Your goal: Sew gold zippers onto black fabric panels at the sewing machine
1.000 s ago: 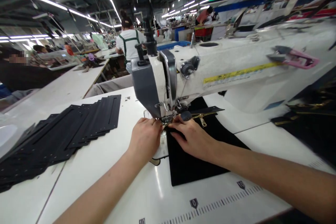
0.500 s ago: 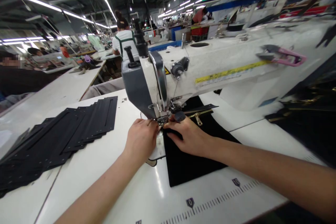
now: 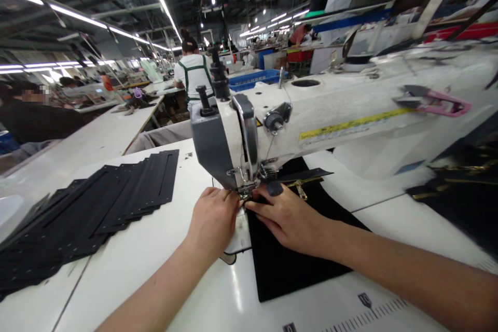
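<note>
A black fabric panel lies under the presser foot of a white and grey sewing machine. Across the panel runs a zipper with a gold pull, and a narrow black strip lies along it. My left hand is closed beside the foot, its fingertips curled out of sight, so what they grip is hidden. From the other side my right hand presses and pinches the panel's edge close to the foot, partly behind a dark round knob.
Overlapping black slotted pieces are spread on the left of the white table. More dark pieces with gold zippers lie at right. Pink-handled snips rest on the machine arm. A co-worker in a white shirt sits ahead.
The whole view has shifted, so the scene sits lower and further right. Both hands stay by the presser foot, while my right hand's fingers have straightened slightly on the fabric.
</note>
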Available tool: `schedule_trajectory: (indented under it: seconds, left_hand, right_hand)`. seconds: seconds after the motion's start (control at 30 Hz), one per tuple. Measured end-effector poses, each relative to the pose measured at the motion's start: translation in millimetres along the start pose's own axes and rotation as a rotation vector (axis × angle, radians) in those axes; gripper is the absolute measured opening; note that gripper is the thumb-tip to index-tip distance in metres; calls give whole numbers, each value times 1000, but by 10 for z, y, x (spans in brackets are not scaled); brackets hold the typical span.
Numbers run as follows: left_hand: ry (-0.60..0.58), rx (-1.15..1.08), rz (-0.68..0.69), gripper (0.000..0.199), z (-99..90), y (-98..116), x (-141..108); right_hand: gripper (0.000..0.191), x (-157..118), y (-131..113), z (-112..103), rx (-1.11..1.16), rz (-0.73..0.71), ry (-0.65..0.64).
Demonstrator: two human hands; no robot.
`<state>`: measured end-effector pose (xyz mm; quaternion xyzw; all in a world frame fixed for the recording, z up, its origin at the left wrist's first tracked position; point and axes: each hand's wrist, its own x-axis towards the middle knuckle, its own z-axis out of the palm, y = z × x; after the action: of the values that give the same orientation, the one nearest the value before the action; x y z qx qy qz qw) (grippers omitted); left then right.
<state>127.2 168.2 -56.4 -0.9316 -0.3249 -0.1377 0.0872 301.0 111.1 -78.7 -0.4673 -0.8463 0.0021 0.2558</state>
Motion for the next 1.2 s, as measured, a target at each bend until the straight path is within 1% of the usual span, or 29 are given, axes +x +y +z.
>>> schedule_trajectory:
  seconds: [0.13,0.23,0.27,0.33,0.4,0.47,0.53,0.63,0.7,0.87,0.97,1.2]
  left_hand:
    - [16,-1,21,14,3,0,-13]
    - [38,-7,45,11,27,9,-49]
    - [44,3,62,10,41,13,-67]
    - [53,42,102,11,76,21,-105]
    - [70,74,128,17,118,23,-142]
    - [99,80,122,19,161,16,-171]
    - [146,78,105,19,195,2,-191]
    - [177,74,116,22,210,-21,-200]
    - [177,60,136,22,197,-31,-192]
    - [181,0,145,22,159,-33,-157]
    - [207,-9,145,22,154,-31,-134]
    - [219,32,223,24,124,-54,-78]
  right_hand:
    - [33,17,-40,-31,-51,2,-21]
    - [28,8,-78,-41,-96,-14,-9]
    - [25,0,-92,-43,-117,-25,15]
    - [20,-14,-117,-45,-175,-59,119]
    - [22,-18,-132,-36,-235,-74,245]
    - [25,-5,-131,-15,-249,-51,313]
    - [27,19,-115,17,-178,7,294]
    - [31,52,-82,63,-30,62,185]
    - [34,65,-64,78,7,68,120]
    - [33,90,-46,71,19,77,66]
    - [32,108,-40,62,19,76,47]
    - [30,135,-14,40,-60,47,-8]
